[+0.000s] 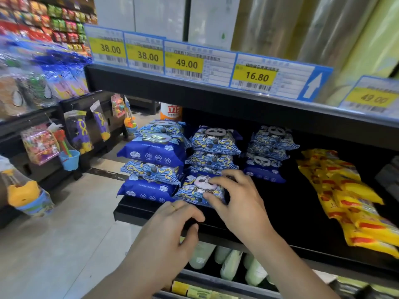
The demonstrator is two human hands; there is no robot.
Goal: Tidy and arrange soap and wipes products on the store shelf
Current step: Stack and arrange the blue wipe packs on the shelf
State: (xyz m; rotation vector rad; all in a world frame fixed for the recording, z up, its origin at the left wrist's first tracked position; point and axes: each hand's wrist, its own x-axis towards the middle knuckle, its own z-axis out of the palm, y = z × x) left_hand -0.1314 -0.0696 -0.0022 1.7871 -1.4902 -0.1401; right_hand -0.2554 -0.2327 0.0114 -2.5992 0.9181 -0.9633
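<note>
Blue panda-print wipes packs stand in three stacks on the black shelf (287, 203): a left stack (153, 160), a middle stack (213, 147) and a right stack (269, 152). My right hand (235, 197) holds the front pack (194, 190) at the foot of the middle stack, thumb and fingers curled round its right end. My left hand (170, 231) hovers just below at the shelf's front lip, fingers loosely curled, holding nothing. Yellow and red soap packs (349, 197) lie in a slanting row on the right of the shelf.
Price tags (185, 63) line the shelf edge above. An orange-and-white bottle (170, 111) stands behind the left stack. Pale green pouches (231, 262) fill the shelf below. Toy racks (54, 143) stand across the aisle on the left.
</note>
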